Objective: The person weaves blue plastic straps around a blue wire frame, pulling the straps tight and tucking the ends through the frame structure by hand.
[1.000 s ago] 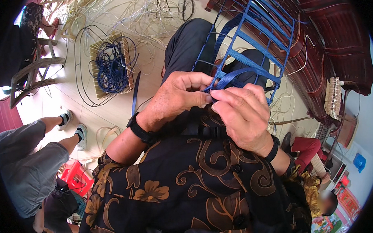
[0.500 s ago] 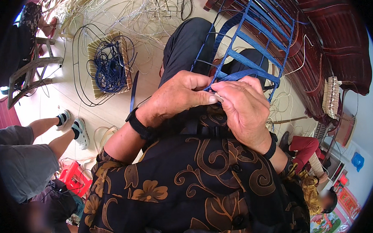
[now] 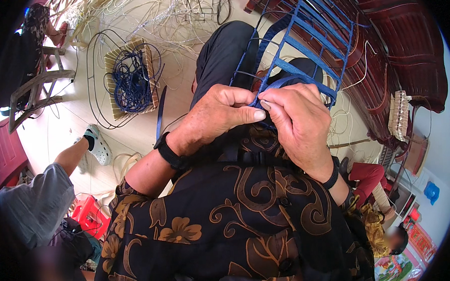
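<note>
Here you are, both hands at the near corner of the blue wire basket frame (image 3: pixel 293 18), which stands tilted in front of you, over your right knee; whether it rests on that knee can't be told from here. Your left hand (image 3: pixel 221 113) has its grip closed on that corner, thumb and forefinger pinching the wrapped wire. Your right hand (image 3: pixel 300 119) comes in from the frame's other side, its grip pinched on a flat blue strip (image 3: pixel 287 80), fingertips close beside your left thumb. The very tips hide the spot where strip meets wire. Farther up the frame, blue bands (image 3: pixel 312 59) run across from rail to rail, gaps between them.

Look left of the frame, on the floor: a pale woven basket (image 3: pixel 111 75) with a tangle of dark blue cord (image 3: pixel 131 84) inside, a thin dark wire hoop (image 3: pixel 89 81) around it. Between that basket and your left forearm lies a dark blue strip (image 3: pixel 160 113). Right of the frame and beyond it, there's a dark red wooden settee (image 3: pixel 406 47). Far to the frame's left, a wooden chair (image 3: pixel 39 86).
</note>
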Tool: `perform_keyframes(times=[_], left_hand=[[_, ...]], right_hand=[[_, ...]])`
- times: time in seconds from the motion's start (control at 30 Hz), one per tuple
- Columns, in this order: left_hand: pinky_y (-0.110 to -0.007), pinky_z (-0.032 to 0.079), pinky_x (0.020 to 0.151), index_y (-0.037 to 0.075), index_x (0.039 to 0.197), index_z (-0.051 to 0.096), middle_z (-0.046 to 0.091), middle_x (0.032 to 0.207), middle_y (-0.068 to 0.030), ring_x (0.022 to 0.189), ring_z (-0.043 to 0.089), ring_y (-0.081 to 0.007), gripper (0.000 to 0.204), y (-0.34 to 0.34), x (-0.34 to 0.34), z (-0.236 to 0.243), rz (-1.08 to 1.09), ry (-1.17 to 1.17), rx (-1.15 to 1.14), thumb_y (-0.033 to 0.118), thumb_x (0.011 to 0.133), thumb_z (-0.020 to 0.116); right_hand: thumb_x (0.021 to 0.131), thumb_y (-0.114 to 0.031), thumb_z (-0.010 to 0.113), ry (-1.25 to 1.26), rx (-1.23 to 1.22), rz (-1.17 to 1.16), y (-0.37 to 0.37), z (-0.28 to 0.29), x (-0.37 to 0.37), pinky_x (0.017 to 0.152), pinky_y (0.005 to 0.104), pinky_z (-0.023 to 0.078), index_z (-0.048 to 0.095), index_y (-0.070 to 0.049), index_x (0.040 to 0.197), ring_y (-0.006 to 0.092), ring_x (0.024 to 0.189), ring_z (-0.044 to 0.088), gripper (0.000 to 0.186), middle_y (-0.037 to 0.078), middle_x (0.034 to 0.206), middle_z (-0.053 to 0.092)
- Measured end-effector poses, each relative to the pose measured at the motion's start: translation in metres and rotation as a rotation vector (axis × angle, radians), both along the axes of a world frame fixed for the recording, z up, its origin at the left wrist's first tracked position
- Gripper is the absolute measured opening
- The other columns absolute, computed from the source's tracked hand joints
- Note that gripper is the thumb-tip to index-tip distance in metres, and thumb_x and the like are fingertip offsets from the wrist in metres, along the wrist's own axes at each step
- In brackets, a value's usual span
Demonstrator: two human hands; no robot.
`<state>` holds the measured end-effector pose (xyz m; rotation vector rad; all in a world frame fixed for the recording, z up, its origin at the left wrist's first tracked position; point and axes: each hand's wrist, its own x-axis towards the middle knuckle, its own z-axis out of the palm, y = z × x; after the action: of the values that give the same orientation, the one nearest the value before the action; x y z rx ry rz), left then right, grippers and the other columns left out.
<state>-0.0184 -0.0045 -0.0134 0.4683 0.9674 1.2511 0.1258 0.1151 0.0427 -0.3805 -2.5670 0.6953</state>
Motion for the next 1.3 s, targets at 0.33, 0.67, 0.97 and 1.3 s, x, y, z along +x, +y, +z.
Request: perform_keyframes(times=[0.33, 0.67, 0.97, 1.3], left_hand=[[-0.020, 0.029, 0.052, 0.002, 0.085, 0.072, 0.052, 0.065, 0.0087, 0.059, 0.039, 0.0002, 0.014, 0.001, 0.010, 0.000, 0.115, 0.097, -0.087, 0.015, 0.086, 0.074], [-0.021, 0.029, 0.048, 0.003, 0.081, 0.071, 0.050, 0.059, 0.0068, 0.053, 0.039, -0.0017, 0.012, 0.002, 0.013, 0.000, 0.152, 0.068, -0.109, 0.013, 0.085, 0.073], [-0.021, 0.029, 0.046, 0.004, 0.075, 0.071, 0.054, 0.057, 0.0024, 0.050, 0.045, -0.0043, 0.011, 0.007, 0.011, 0.004, 0.157, 0.050, -0.148, 0.012, 0.082, 0.073], [-0.020, 0.027, 0.045, 0.004, 0.081, 0.071, 0.054, 0.058, 0.0034, 0.050, 0.042, -0.0027, 0.014, 0.009, 0.007, 0.005, 0.160, -0.004, -0.158, 0.016, 0.086, 0.072]], right_hand=[[0.079, -0.004, 0.073, 0.036, -0.112, -0.188, 0.011, 0.015, 0.001, 0.067, 0.0328, 0.045, 0.066, -0.005, 0.090, 0.0231, 0.070, 0.060, 0.013, 0.007, 0.079, 0.065], [0.077, -0.019, 0.077, -0.132, 0.045, -0.156, 0.013, 0.008, 0.003, 0.068, 0.0372, 0.043, 0.068, -0.005, 0.084, 0.0254, 0.076, 0.056, 0.018, 0.006, 0.080, 0.062], [0.074, -0.009, 0.077, -0.078, -0.185, -0.290, -0.001, 0.000, -0.009, 0.063, 0.0369, 0.046, 0.064, -0.003, 0.080, 0.0264, 0.071, 0.057, 0.015, 0.008, 0.077, 0.061], [0.076, -0.001, 0.075, 0.007, -0.338, -0.284, 0.001, -0.004, -0.012, 0.059, 0.0317, 0.047, 0.062, 0.000, 0.080, 0.0217, 0.067, 0.059, 0.014, 0.009, 0.077, 0.061]])
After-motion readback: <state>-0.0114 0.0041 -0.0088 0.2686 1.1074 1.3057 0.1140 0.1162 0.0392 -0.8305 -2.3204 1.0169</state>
